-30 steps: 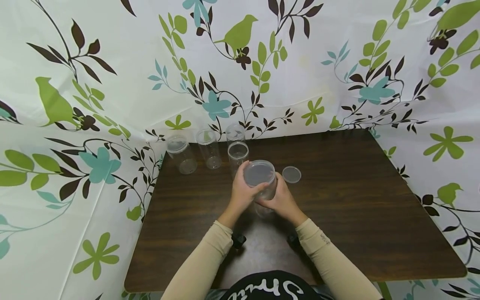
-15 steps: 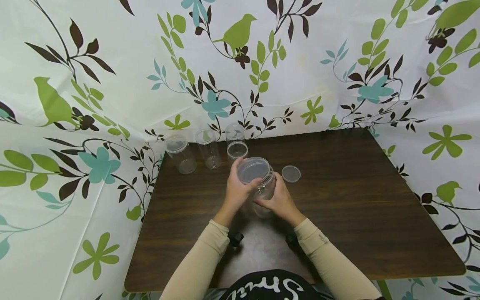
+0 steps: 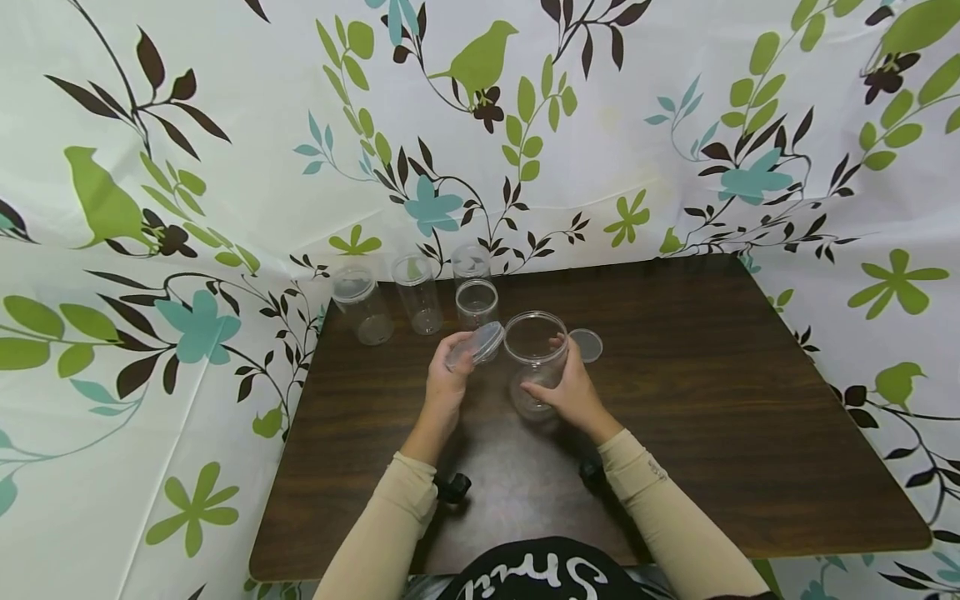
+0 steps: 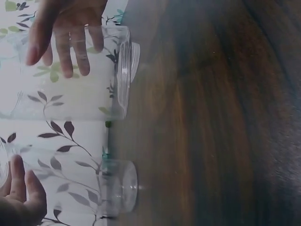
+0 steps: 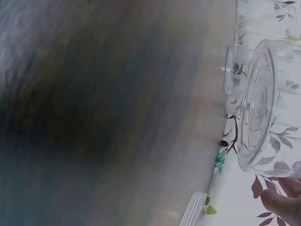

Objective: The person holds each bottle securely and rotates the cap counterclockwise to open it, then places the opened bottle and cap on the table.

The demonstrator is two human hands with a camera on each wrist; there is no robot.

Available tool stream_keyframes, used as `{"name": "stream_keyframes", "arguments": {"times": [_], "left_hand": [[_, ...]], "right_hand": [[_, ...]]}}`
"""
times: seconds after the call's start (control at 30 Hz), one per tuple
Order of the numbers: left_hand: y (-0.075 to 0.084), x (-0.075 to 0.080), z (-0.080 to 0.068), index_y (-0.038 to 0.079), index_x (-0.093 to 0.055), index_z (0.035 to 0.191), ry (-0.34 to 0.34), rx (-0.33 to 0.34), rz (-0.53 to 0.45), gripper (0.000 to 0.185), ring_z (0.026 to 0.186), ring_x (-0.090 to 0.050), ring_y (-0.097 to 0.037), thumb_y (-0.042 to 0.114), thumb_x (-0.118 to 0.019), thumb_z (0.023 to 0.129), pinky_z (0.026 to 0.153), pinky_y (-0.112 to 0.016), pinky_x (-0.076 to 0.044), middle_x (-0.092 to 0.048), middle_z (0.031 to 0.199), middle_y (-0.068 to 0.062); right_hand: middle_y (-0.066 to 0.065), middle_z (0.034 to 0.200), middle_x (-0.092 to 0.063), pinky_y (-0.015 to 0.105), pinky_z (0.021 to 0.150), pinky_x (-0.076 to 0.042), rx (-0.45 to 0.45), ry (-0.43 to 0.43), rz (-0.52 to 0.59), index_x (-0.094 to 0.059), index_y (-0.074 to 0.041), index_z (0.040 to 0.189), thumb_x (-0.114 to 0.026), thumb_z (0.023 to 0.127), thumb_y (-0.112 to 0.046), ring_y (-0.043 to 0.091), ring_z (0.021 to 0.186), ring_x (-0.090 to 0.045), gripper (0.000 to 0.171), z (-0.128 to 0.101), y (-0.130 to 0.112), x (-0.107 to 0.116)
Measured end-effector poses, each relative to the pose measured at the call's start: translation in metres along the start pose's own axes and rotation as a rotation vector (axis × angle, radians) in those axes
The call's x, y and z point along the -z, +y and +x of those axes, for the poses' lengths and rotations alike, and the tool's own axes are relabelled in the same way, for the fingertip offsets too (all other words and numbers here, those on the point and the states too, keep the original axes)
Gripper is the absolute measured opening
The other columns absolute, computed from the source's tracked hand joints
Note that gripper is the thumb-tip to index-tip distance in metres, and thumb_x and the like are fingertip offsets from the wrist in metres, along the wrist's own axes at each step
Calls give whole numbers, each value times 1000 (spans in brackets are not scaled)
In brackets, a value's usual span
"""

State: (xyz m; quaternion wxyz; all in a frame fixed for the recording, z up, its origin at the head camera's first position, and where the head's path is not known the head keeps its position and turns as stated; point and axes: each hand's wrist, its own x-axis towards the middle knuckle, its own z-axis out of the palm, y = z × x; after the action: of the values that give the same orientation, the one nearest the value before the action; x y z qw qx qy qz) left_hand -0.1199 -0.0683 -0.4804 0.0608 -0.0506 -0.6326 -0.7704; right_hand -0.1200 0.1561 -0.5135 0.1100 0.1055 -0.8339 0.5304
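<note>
Right hand: I see my right hand [image 3: 572, 393] wrapped around the side of the open jar [image 3: 536, 362], fingers curled on its clear wall; the left wrist view shows those fingers [image 4: 70, 44] spread over the jar [image 4: 80, 70].
Left hand: my left hand [image 3: 446, 379] pinches the lid [image 3: 476, 345] between thumb and fingertips, just left of the jar, with the lid tilted and clear of the rim.
Jar: upright on the table [image 3: 750, 433], near the middle, mouth uncovered; the right wrist view shows its ribbed base [image 5: 257, 106] close to the wood.
Grip width: the right hand is spread wide enough to take the jar's girth; the left is closed narrowly on the lid's edge.
Spare lid: a second lid [image 3: 586, 344] lies flat just right of the jar, behind my right hand.
Small jar: a smaller one [image 3: 476, 303] stands just beyond the held lid, behind and left of the jar.
Back row: three more clear jars [image 3: 417, 293] stand farther left of the jar along the table's far edge, apart from both hands.
Backdrop: a curtain [image 3: 675, 125] with leaves and birds hangs behind the table.
</note>
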Motion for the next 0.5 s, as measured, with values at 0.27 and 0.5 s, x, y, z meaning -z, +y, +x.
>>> {"name": "stream_keyframes", "arguments": {"times": [0.27, 0.5], "left_hand": [[-4, 16, -4, -12, -46, 132, 9, 142, -128, 114, 95, -69, -19, 76, -61, 61, 95, -44, -53, -58, 125, -25], [-6, 28, -6, -9, -52, 120, 87, 200, -99, 92, 80, -69, -14, 72, -51, 75, 81, -30, -56, -63, 111, -14]], "right_hand": [[24, 145, -44, 53, 114, -32, -47, -10, 9, -25, 6, 149, -94, 71, -17, 40, 136, -43, 106, 3, 2, 2], [24, 145, -43, 52, 117, -29, -70, -12, 8, -24, 6, 150, -93, 72, -17, 39, 139, -40, 107, 5, 4, 2]]}}
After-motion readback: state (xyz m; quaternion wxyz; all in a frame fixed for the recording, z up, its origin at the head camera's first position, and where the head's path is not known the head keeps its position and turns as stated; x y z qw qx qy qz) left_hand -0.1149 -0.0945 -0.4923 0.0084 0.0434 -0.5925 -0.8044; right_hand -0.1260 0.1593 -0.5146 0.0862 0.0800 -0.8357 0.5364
